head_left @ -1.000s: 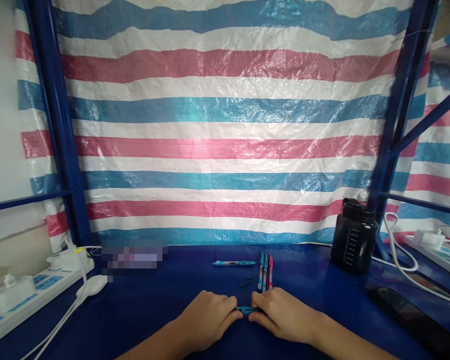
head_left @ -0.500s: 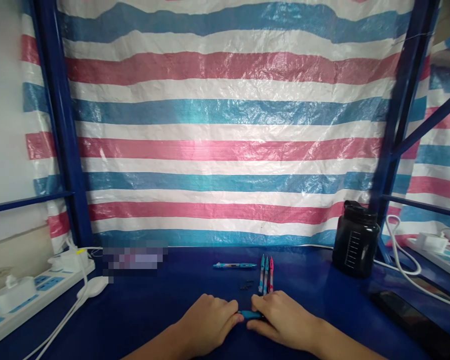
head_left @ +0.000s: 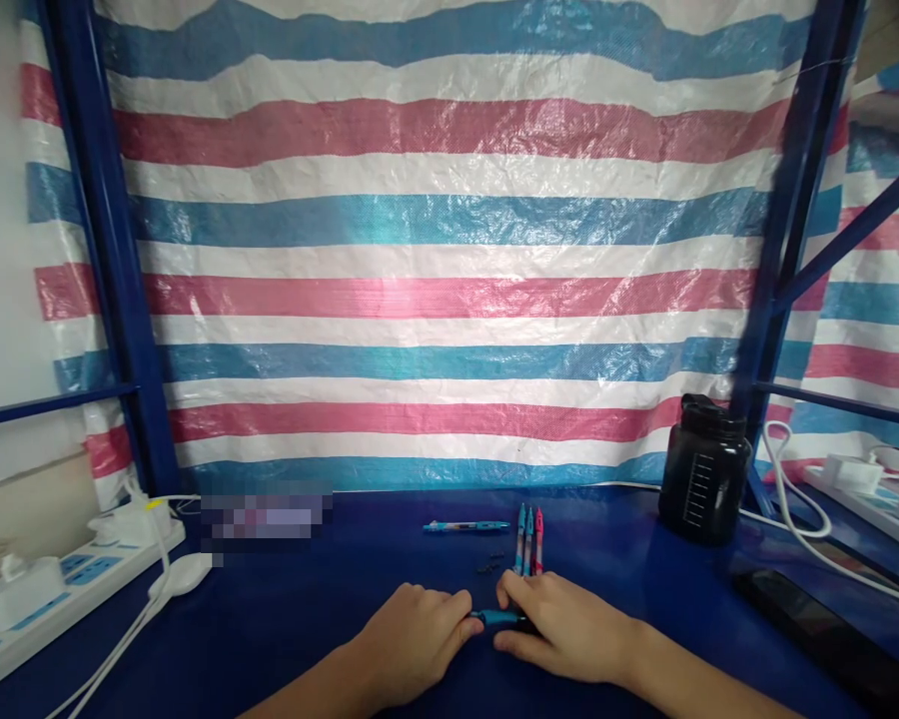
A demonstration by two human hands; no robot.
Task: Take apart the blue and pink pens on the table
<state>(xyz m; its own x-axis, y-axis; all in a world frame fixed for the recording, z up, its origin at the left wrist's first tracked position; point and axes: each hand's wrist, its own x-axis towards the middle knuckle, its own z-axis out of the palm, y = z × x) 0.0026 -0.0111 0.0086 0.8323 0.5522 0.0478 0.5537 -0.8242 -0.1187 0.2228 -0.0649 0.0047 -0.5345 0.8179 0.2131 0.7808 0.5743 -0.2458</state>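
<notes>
A blue pen [head_left: 498, 618] spans the gap between my two hands, low over the front of the table. My left hand [head_left: 418, 639] is closed, pinching the pen's left end between thumb and fingers. Curled around its dark right end is my right hand [head_left: 569, 634], with the thumb below and the index finger above; part of the pen is hidden in that hand. Just beyond my right hand stand two blue pens [head_left: 524, 539] and a pink pen [head_left: 538, 539], lying side by side. Farther off, another blue pen [head_left: 465, 526] lies crosswise. Several tiny dark pieces [head_left: 488, 565] rest between them and my hands.
A black bottle [head_left: 704, 474] stands at the back right, with a dark phone [head_left: 816, 629] in front. White cables [head_left: 801, 509] run along the right. At the left are a power strip [head_left: 67, 589] and a white puck-like device [head_left: 184, 576]. A striped sheet [head_left: 449, 300] hangs behind.
The view has shifted slightly. My right index finger has lifted and bent back a little, and more of the pen's blue barrel and dark end shows between my hands.
</notes>
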